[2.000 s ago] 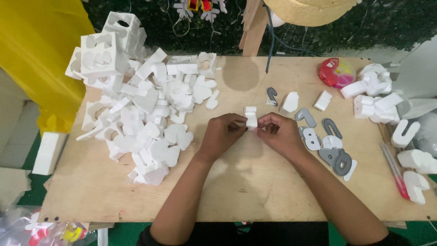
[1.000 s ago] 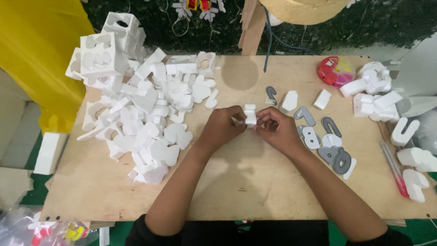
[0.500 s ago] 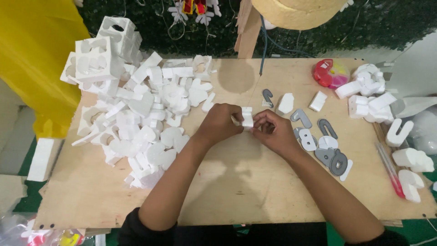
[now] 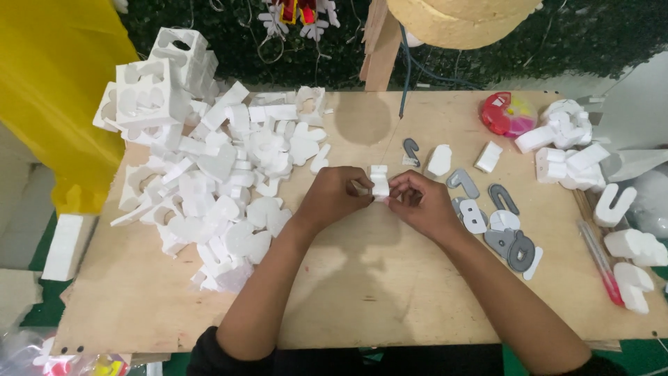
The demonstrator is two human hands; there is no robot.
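Foam piece: small white block (image 4: 379, 182) pinched between both hands above the tabletop (image 4: 362, 292)
Left hand (image 4: 332, 197): fingers closed on its left side
Right hand (image 4: 419, 203): fingers closed on its right side
Tabletop: plywood; white foam scraps (image 4: 216, 188) heaped left, grey letters (image 4: 501, 223) right
Room: yellow sheet (image 4: 49, 76), dark hedge wall (image 4: 557, 35)

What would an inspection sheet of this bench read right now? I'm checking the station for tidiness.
Surface: plywood table, bare in front of the person.
Job's things: small white foam piece pinched between left hand and right hand.
Clutter: heap of white foam offcuts on the left; grey and white foam letters on the right; red and pink tape roll; red pen-like tool.
Grippers: both hands closed on the piece.
Cables: dark cord hanging down to the table's far edge.
Surroundings: yellow sheet left, dark green backdrop behind.
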